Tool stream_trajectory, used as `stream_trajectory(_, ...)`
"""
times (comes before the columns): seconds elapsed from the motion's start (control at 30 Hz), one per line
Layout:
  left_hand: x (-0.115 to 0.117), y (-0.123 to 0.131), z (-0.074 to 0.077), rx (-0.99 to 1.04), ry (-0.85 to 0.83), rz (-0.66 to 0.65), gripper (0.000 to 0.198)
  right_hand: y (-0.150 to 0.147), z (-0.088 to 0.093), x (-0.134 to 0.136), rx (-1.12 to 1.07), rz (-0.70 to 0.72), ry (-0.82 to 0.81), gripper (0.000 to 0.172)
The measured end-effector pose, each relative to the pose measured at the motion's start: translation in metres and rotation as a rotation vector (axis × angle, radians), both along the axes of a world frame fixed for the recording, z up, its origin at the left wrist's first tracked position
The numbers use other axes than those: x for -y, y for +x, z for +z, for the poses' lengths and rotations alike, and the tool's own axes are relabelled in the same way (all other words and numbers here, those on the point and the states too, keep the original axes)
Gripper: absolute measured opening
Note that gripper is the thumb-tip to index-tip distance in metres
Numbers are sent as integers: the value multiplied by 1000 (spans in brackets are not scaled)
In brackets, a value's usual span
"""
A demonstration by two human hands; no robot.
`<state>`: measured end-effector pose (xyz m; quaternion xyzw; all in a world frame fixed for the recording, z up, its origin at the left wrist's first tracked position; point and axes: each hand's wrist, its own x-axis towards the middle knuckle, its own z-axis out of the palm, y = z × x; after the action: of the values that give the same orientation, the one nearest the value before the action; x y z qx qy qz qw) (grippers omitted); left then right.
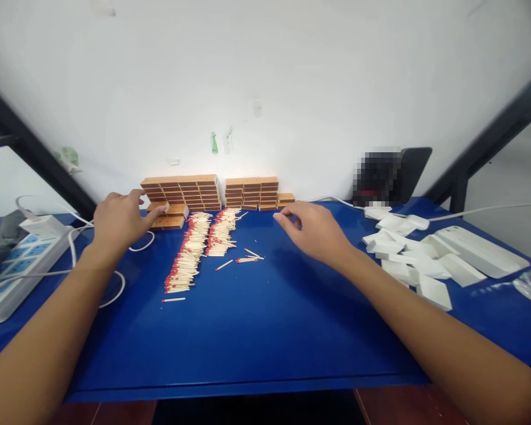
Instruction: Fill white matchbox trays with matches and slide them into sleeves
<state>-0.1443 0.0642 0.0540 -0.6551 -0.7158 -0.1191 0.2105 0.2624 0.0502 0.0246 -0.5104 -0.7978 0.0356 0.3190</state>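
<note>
My left hand [120, 221] reaches to the back left of the blue table [256, 330]. Its thumb and fingers close on a brown matchbox [159, 207] that lies on top of two loose boxes [171, 222]. Behind them, stacked matchboxes [186, 192] line the wall, with a second stack [252, 192] to their right. My right hand [313, 230] hovers over the table right of centre, fingers loosely bent and apart, holding nothing. Between my hands lie two rows of red-tipped matches [190, 254], the second row [221, 231] further back, and a few stray matches [248, 257].
A white power strip [15, 265] with cables [115, 283] sits at the left edge. White inner trays [416, 260] are piled at the right, beside a flat white piece [482, 251]. A dark object [413, 171] leans on the wall. Black frame bars [491, 141] slant at both sides.
</note>
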Motion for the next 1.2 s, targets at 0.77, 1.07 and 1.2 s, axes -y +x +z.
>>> stream_trajectory(0.77,48,108,-27,131,102,-1017,19,157,43,-38,398,-764,-593,29)
stream_trajectory(1.07,47,107,-27,127,114,-1032,19,171,21,-57,390,-930,-519,55)
stream_trajectory(1.2,46,107,-27,136,109,-1035,18,176,14,-61,404,-886,-446,47)
